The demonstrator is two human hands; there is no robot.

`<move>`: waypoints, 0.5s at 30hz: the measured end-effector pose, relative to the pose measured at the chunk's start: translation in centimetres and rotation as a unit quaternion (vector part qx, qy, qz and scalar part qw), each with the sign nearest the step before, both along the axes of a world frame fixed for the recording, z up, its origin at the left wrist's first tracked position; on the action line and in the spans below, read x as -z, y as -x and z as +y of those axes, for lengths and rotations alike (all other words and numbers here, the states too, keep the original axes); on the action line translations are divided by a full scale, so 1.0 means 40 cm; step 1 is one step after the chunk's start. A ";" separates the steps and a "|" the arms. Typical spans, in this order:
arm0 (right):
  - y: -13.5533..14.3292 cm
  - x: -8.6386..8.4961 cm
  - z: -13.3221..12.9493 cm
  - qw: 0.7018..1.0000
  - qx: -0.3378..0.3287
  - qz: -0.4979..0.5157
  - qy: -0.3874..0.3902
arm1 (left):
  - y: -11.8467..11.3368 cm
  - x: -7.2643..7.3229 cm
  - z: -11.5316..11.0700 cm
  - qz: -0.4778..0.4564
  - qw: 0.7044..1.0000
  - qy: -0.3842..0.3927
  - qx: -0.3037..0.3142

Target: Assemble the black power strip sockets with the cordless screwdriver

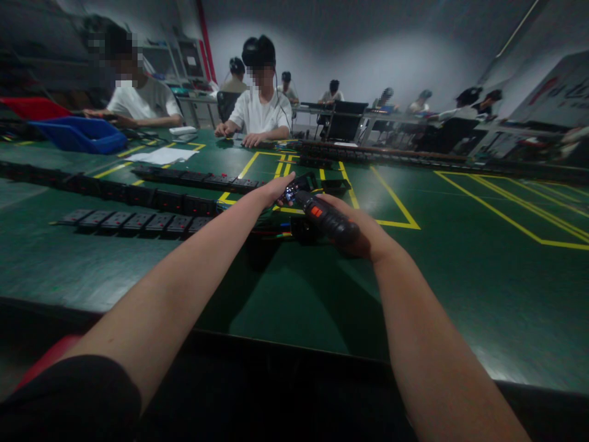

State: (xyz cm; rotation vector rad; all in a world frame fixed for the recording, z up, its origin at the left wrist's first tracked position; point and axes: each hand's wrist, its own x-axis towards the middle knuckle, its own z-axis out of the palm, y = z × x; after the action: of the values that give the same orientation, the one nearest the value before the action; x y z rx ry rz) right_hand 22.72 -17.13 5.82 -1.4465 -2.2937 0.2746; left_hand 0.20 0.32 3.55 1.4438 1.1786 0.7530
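Note:
My right hand [355, 215] is wrapped round a black cordless screwdriver [338, 224] with orange buttons. The tool's front end points away from me to the left, towards my left hand [278, 188]. That hand is closed on a small black plastic part [305, 182], its fingers mostly hidden behind the wrist and the tool. Whether the tip touches the part, I cannot tell. Below the tool lies another black piece [302, 228] with coloured wires [280, 231] running to its left. Close to my left forearm is a row of black socket modules [138, 222].
More black socket strips [161, 199] stretch along the left of the green table [294, 307]. Beyond them are white paper [163, 155] and a blue bin [78, 134]. Yellow tape [398, 205] marks the tabletop. Two people in white shirts [261, 113] sit across; others work farther back.

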 end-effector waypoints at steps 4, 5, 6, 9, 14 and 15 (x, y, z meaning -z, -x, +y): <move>0.005 0.001 -0.001 1.000 0.010 0.020 0.006 | 0.000 0.001 -0.002 -0.009 1.000 0.001 0.002; 0.005 -0.001 -0.002 1.000 0.010 0.022 0.009 | 0.000 0.002 -0.001 -0.009 1.000 0.001 0.004; 0.006 -0.002 -0.002 1.000 0.008 0.023 0.012 | 0.000 0.003 0.000 -0.009 1.000 0.000 0.004; 0.008 -0.009 -0.006 1.000 0.003 0.023 0.021 | 0.000 0.002 -0.001 -0.007 1.000 -0.001 0.003; 0.014 -0.012 -0.011 1.000 0.007 0.030 0.007 | 0.000 -0.007 -0.012 -0.004 1.000 -0.003 0.000; 0.015 -0.012 -0.012 0.999 0.009 0.031 0.006 | 0.000 -0.008 -0.013 -0.007 1.000 -0.002 0.002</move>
State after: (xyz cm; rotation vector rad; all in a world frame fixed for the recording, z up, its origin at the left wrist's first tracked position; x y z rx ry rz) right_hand 22.11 -17.59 6.29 -1.4439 -2.2319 0.3233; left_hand 0.19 -0.20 3.86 1.4420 1.1637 0.7624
